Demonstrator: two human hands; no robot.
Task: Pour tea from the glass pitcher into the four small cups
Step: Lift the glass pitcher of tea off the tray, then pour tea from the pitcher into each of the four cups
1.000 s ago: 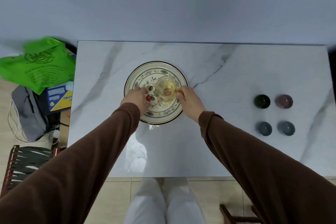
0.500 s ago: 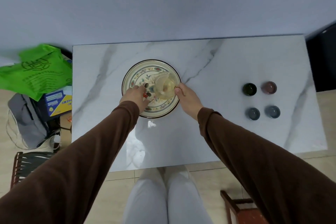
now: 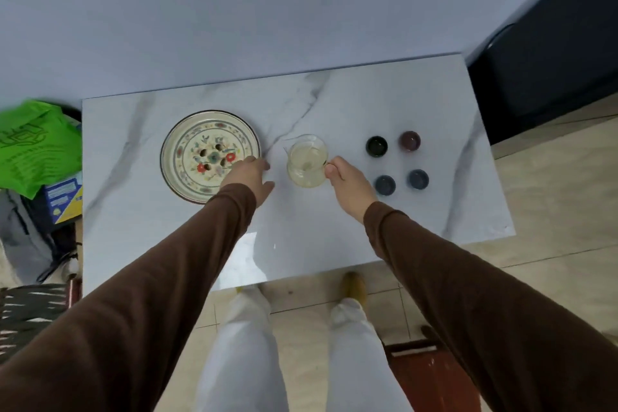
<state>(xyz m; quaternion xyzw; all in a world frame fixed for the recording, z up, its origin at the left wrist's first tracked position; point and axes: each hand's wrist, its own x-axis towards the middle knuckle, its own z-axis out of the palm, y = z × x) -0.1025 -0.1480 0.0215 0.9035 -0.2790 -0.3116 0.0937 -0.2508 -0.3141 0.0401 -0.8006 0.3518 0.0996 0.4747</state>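
Note:
The glass pitcher (image 3: 307,160) holds pale tea and is above the middle of the marble table (image 3: 334,227). My right hand (image 3: 349,184) grips its handle on the right side. My left hand (image 3: 249,177) hovers with its fingers apart, holding nothing, between the pitcher and the flowered plate (image 3: 187,152). Several small cups stand in a square to the right: a dark green cup (image 3: 377,146), a purple cup (image 3: 410,140), and two blue-grey cups (image 3: 385,185) (image 3: 418,179). The nearest blue-grey cup is just right of my right hand.
The round flowered plate lies at the left of the table. A green bag (image 3: 33,144) and a blue box (image 3: 63,199) sit off the left edge. A dark cabinet (image 3: 548,70) stands at the far right. A red stool (image 3: 431,375) is by my legs.
The pitcher has moved off the plate and to the right, carried by my right hand. My left hand has let go and stays near the plate's edge. The view has shifted left.

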